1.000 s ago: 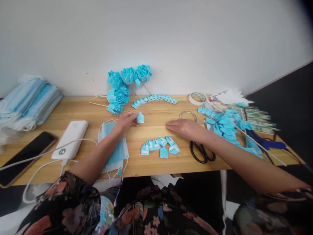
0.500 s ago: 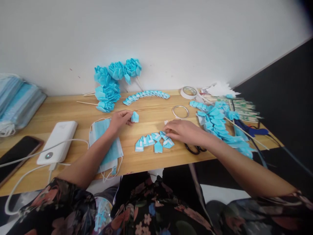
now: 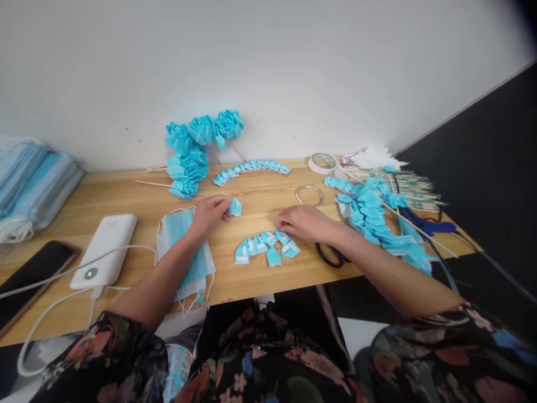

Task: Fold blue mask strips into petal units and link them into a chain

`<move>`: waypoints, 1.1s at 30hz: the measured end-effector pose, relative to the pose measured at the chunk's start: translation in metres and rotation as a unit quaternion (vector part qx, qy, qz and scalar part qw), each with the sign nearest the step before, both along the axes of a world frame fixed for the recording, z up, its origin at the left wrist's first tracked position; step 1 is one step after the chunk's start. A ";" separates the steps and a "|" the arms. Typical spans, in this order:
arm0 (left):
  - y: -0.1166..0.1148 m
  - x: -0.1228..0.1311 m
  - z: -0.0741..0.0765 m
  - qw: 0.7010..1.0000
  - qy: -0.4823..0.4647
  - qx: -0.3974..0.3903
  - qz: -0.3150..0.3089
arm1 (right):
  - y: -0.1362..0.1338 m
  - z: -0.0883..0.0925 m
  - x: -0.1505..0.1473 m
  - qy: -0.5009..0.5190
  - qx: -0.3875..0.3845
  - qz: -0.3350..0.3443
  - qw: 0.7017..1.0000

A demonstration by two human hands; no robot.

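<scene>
Pinch grip at left hand (image 3: 211, 214): thumb and fingers closed on one folded blue piece (image 3: 235, 207), tip upward, same grip as a second ago. Position of the piece: between the two hands, nearer the left. At right hand (image 3: 304, 221): fingers bunched and pointing down, fingertips at the upper right end of a row of folded pieces with white strips (image 3: 257, 244); grip or mere contact, impossible to tell. Contrast with a second ago: fingers then stretched flat, apart from the row; now bent and in among the pieces. Seen half a second ago beside these fingers, a small white scrap; now out of sight.

Just below the row: one plain folded piece (image 3: 274, 257). Beyond the right hand: narrow tape ring (image 3: 296, 196) and, farther back, wide tape roll (image 3: 314, 168). Near the right wrist: black scissors handles (image 3: 333, 265), partly covered by the forearm, more exposed a second ago.

Under the left forearm: face masks (image 3: 178, 224). Toward the wall: pleated blue arc (image 3: 251, 167) and, left of it, blue flowers on sticks (image 3: 187, 165). Farther left: white power bank (image 3: 104, 249), then smartphone (image 3: 37, 280).
</scene>
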State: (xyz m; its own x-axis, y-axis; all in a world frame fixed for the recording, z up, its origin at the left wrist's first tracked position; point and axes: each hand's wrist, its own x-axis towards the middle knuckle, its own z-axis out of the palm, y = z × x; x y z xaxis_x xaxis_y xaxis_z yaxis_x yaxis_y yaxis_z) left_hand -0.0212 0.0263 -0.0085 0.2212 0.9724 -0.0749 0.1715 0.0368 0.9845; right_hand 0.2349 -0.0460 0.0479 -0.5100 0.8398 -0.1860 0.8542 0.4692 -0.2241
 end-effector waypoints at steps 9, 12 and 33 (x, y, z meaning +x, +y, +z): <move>0.002 0.000 0.001 1.000 0.014 -0.012 -0.004 | -0.001 0.003 0.024 0.133 -0.052 -0.067 0.987; 0.005 0.001 0.002 0.999 0.028 -0.019 -0.004 | 0.001 0.006 0.037 0.268 -0.079 -0.127 0.952; -0.033 0.037 0.052 0.966 0.173 0.171 -0.085 | 0.053 -0.006 -0.010 0.535 -0.075 -0.120 0.833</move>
State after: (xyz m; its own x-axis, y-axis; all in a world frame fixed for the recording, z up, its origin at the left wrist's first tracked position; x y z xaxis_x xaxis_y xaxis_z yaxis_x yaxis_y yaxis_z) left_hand 0.0157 -0.0069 0.0432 0.3991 0.9051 0.1463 0.4671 -0.3381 0.8170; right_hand 0.2252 0.0070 0.0420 -0.2709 0.9500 0.1555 0.1929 0.2118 -0.9581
